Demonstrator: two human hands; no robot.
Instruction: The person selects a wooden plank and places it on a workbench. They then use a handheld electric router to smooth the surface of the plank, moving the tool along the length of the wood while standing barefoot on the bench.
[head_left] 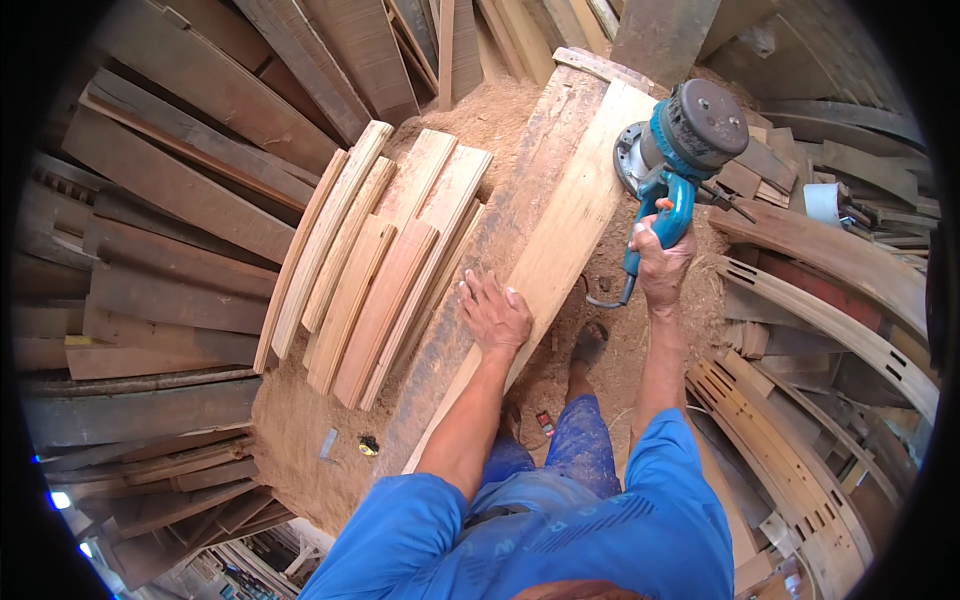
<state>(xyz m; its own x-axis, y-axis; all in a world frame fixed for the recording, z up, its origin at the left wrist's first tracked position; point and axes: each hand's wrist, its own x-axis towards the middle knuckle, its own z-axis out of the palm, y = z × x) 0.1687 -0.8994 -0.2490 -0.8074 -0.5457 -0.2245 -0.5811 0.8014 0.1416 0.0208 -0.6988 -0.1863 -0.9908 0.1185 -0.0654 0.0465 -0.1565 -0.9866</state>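
Note:
My right hand [664, 265] is closed round the handle of a blue and black electric router [690, 135]. The router's round base is tilted up on edge at the right side of a long pale board [575, 205]. Whether the base touches the board, I cannot tell. That board lies along a worn wooden bench beam [505, 215]. My left hand [497, 314] rests flat across the beam and the board's left edge, its fingers spread and holding nothing. A cord [610, 302] hangs from the lower end of the router's handle.
Left of the beam lies a stack of cut wooden strips [385, 270] on sawdust. A tape measure [368, 445] sits on the sawdust nearer me. Planks [185, 180] crowd the left side; slotted wooden pieces [775, 455] lie at the right. A small red object [545, 423] is near my feet.

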